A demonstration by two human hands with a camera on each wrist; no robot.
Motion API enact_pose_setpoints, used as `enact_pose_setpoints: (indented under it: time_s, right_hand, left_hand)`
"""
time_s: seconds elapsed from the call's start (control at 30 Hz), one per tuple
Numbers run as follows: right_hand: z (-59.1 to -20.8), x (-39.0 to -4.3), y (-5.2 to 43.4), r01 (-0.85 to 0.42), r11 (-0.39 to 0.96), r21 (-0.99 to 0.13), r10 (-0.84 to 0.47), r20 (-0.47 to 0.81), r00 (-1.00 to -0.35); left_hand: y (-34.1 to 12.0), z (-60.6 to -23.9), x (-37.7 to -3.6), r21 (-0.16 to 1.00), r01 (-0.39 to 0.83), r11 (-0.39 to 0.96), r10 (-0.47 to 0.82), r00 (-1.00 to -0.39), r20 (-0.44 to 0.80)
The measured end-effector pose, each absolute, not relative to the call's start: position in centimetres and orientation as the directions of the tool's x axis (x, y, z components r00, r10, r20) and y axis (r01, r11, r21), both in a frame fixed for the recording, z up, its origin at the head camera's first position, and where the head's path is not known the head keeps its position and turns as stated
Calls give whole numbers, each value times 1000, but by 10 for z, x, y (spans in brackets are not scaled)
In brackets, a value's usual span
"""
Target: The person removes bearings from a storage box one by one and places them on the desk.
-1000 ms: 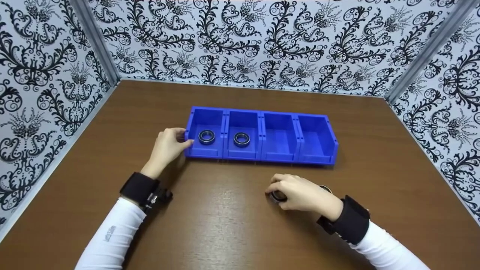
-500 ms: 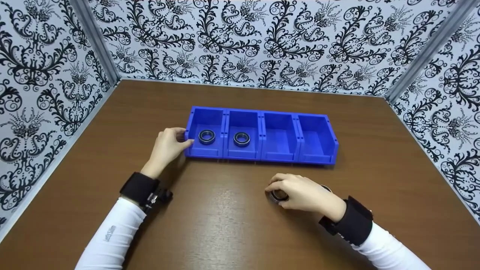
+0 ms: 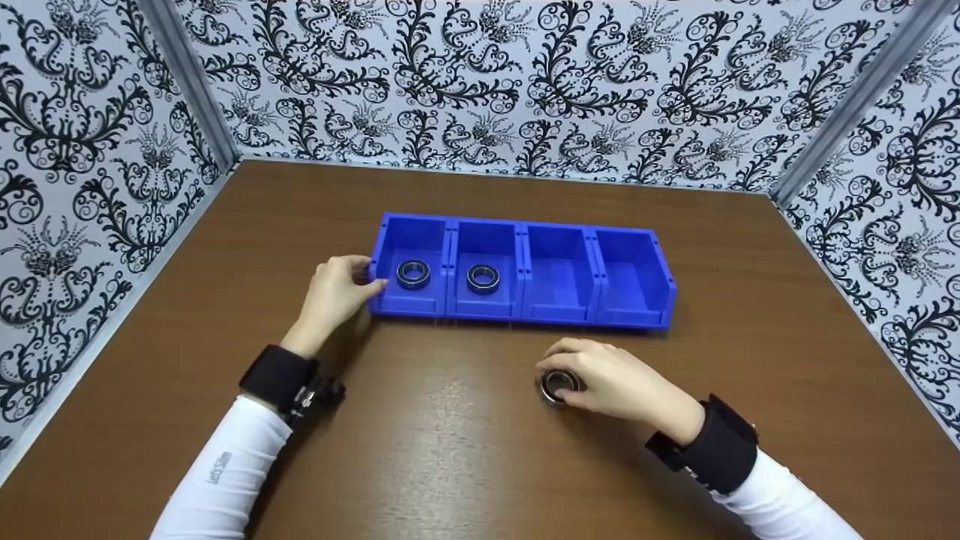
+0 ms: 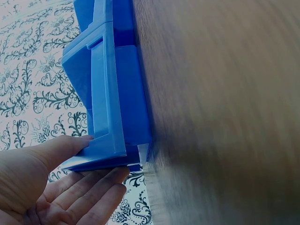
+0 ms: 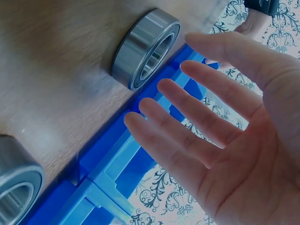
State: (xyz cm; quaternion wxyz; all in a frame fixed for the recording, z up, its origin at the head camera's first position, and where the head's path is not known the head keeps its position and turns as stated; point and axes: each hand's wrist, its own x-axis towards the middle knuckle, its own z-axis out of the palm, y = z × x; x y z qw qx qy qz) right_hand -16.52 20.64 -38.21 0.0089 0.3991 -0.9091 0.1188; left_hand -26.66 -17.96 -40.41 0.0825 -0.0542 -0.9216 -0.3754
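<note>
A blue tray (image 3: 556,315) with four compartments lies mid-table. One steel bearing (image 3: 413,274) is in its leftmost compartment and another (image 3: 483,277) in the one beside it; the two right compartments hold nothing. My left hand (image 3: 351,282) holds the tray's left end (image 4: 126,108), thumb (image 4: 61,146) on the rim and fingers (image 4: 105,183) against the end wall. My right hand (image 3: 592,373) rests on the table in front of the tray with its fingers (image 5: 197,117) straight and spread. A loose bearing (image 3: 559,385) (image 5: 146,47) lies at its fingertips, not gripped. A second loose bearing (image 5: 14,193) lies near the palm.
The brown wooden table (image 3: 450,450) is boxed in by patterned walls (image 3: 525,82) at the back and on both sides. Black wrist bands (image 3: 279,375) sit over white sleeves on both arms.
My right hand has uncurled and drawn slightly back and right, uncovering the bearing it covered before. The left hand and tray have stayed put.
</note>
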Motion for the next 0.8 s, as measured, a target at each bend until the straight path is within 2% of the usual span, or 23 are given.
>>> enact_pose_setpoints:
  time_s: [0.43, 0.8]
  right_hand:
    - [-379, -172, 220, -713, 673, -195, -670, 246, -700]
    - [-377, -178, 238, -616, 757, -218, -543, 313, -779]
  left_hand:
    - [-180, -404, -266, 685, 158, 712, 41, -982, 184]
    - [-179, -404, -265, 691, 167, 704, 44, -980, 192]
